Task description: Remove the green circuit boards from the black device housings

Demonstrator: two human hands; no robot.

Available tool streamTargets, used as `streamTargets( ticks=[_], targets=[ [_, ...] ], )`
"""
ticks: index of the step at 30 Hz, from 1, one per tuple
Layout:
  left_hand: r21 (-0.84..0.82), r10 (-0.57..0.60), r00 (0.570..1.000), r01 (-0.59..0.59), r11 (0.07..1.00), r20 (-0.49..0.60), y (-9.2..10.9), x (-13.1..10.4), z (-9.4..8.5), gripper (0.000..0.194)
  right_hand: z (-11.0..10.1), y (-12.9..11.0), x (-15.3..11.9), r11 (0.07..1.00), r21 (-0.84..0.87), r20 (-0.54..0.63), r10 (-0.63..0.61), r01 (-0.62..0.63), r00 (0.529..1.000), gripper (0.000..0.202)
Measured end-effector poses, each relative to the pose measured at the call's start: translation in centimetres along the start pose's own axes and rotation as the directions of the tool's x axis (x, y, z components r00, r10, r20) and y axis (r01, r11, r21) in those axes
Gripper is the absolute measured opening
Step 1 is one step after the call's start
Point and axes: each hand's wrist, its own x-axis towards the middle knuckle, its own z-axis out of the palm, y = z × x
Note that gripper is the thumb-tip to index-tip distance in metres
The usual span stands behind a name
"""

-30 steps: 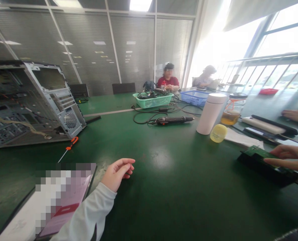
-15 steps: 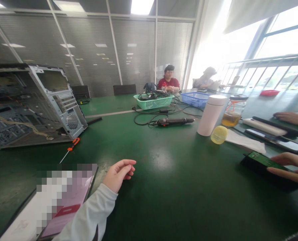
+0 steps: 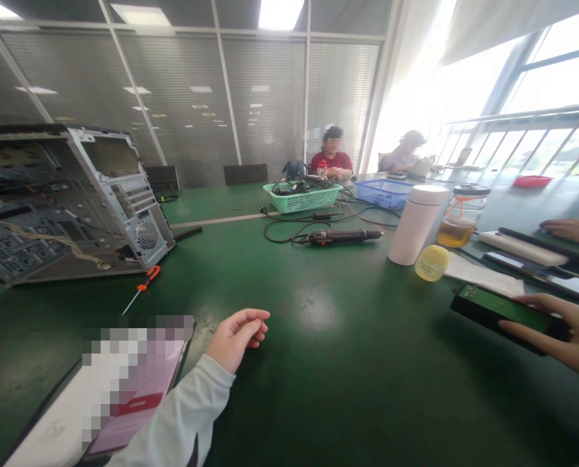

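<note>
**Board held past the edge of its support**

The green circuit board (image 3: 506,310), on a dark backing, is low at the right of the green worktop (image 3: 328,363), near a yellow round object (image 3: 432,263) and a white flask (image 3: 416,224). The right hand (image 3: 562,331) grips it, fingers (image 3: 533,301) closed over its far end. Whether the board rests on the worktop or is lifted clear cannot be told. If it is lifted, a loose grip at one end could let the near end dip and knock the surface; bare skin on the board's face could also smudge contacts.

The left hand (image 3: 235,337) rests on the worktop, fingers loosely curled and holding nothing, just beside a blurred tablet (image 3: 124,389). Further off lie an orange-handled screwdriver (image 3: 141,288) and an open computer case (image 3: 65,201). A cabled electric driver (image 3: 341,237) sits well apart, its lead a snag risk for anything slid that way.
</note>
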Motion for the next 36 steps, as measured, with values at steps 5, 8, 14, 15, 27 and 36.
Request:
streamTargets(
  ticks=[5, 8, 14, 15, 27, 36],
  targets=[
    [-0.012, -0.004, 1.0, 0.004, 1.0, 0.011, 0.0, 0.1, -0.1, 0.02, 1.5, -10.9, -1.4, 0.957, 0.142, 0.076, -0.267, 0.254, 0.961, 0.057],
    [-0.023, -0.009, 1.0, 0.009, 1.0, 0.012, 0.0, 0.0, -0.1, 0.02, 2.9, -17.1, -2.5, 0.82, 0.242, 0.039, -0.542, 0.518, 0.84, 0.039],
    [-0.085, -0.036, 0.999, 0.036, 0.996, 0.003, -0.2, 0.7, -0.6, 0.027, 5.6, -26.1, -3.7, 0.611, 0.432, -0.023, -0.728, 0.664, 0.685, 0.034],
    [-0.1, -0.048, 0.999, 0.047, 0.994, -0.001, -0.2, 0.9, -0.8, 0.03, 6.2, -27.0, -3.8, 0.592, 0.448, -0.044, -0.734, 0.67, 0.678, 0.037],
    [-0.016, -0.035, 0.999, 0.035, 0.999, 0.02, 0.3, 0.6, -0.4, 0.043, 11.1, -27.4, -4.4, 0.576, 0.598, -0.084, -0.647, 0.558, 0.758, 0.041],
    [0.029, -0.029, 0.999, 0.028, 0.999, 0.036, 0.4, 0.4, -0.5, 0.06, 10.9, -27.7, -4.7, 0.593, 0.666, 0.027, -0.626, 0.453, 0.779, 0.023]
  ],
)
